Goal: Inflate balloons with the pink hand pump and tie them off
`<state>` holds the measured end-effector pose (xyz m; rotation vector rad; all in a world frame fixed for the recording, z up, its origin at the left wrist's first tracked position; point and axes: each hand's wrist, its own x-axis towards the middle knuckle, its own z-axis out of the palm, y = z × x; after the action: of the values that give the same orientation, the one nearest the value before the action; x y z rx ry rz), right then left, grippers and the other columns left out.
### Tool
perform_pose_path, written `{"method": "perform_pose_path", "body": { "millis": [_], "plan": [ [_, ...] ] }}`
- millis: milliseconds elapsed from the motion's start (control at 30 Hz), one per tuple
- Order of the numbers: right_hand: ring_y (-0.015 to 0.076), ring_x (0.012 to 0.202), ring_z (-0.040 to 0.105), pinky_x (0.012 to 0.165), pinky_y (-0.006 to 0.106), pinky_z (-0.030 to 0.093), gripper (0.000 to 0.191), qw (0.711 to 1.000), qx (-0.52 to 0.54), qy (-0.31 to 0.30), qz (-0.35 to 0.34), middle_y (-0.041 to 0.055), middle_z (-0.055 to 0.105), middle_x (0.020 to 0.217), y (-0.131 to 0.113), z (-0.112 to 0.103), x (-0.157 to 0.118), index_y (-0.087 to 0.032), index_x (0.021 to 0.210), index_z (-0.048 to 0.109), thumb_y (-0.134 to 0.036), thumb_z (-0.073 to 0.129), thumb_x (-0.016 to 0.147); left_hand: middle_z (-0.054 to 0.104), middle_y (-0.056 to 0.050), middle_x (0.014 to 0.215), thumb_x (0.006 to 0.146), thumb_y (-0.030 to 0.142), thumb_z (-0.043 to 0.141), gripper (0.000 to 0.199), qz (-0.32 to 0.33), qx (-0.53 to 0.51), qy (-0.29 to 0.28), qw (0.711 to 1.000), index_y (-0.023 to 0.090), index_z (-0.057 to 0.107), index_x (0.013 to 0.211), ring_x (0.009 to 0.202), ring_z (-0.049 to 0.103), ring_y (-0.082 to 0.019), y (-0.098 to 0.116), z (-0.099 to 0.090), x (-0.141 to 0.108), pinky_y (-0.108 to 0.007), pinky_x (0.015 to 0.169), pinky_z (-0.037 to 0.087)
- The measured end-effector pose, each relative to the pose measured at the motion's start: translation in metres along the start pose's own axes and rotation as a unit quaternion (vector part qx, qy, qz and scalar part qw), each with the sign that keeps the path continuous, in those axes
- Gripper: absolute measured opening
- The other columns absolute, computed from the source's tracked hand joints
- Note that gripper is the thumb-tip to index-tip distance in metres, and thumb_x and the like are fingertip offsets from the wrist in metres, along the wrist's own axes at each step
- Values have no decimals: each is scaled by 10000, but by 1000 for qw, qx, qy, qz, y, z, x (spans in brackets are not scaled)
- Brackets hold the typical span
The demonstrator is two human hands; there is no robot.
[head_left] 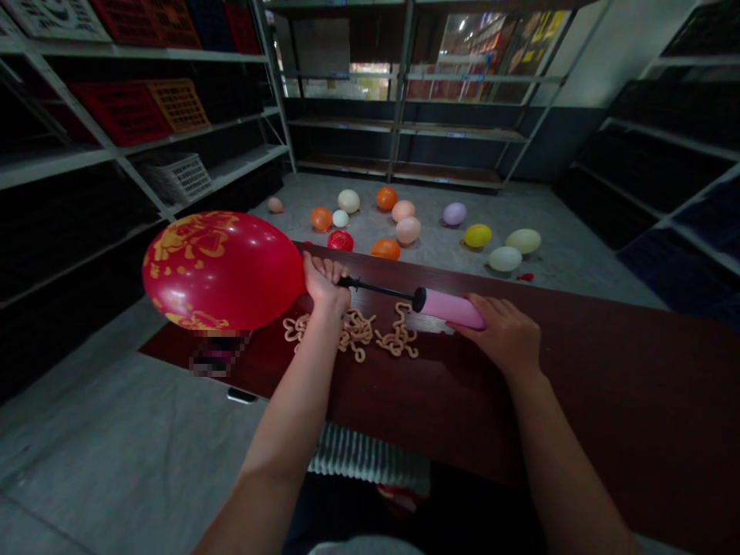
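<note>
R hand [504,327] is closed round the pink barrel of the pump [451,308], above the table [607,370]; L hand [324,279] is closed at the neck of the red balloon [225,270] and the pump's black end, rod exposed between. Balloon sits to the L, overhanging the table edge approx. half; seal at the neck is hidden in the fist, can't verify. Risks, in my judgement: (1) a hard push from R hand could bend the thin rod if the two hands go out of line; (2) a loose L grip could let the neck slip off, w/ air loss and balloon flying; (3) overfilling, as skin looks taut, could burst it; (4) a low swing of the pump could drag the curls [398,339] lying under and beside the rod. Count, near to far: hands, 2; pump, 1; held balloon, 1; curls, approx. 3 clumps, strands too tangled to count; pixelated item [216,354], 1, ID n/a. Floor, inflated: 13 visible, i.e. 3 orange, 3 peach, 4 white/cream, 1 red, 1 yellow, 1 purple; plus 1 small red scrap [526,277]. Lower L racking: crates, 3 visible, i.e. red [121,112], orange [179,104], white [190,177].
</note>
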<state>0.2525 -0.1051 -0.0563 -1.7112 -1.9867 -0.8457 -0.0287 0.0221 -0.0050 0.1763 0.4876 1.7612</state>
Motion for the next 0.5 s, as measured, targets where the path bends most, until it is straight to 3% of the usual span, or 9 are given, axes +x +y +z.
{"method": "perform_pose_path", "body": {
  "millis": [200,500],
  "plan": [
    [238,835,636,676,318,410,513,1000,4,-10,12,92,722,999,1,-7,2,-186,1137,662,-601,563,851,157,73,401,985,478,428,588,13,-12,-30,999,186,205,526,329,183,-64,6,1,2,-230,398,234],
    [229,787,661,635,306,404,571,997,62,-22,30,87,731,960,-19,-3,3,-191,1069,678,-686,547,815,149,72,416,1020,368,354,545,26,19,-81,996,185,191,533,329,167,-61,13,10,-4,-224,389,215]
  ]
}}
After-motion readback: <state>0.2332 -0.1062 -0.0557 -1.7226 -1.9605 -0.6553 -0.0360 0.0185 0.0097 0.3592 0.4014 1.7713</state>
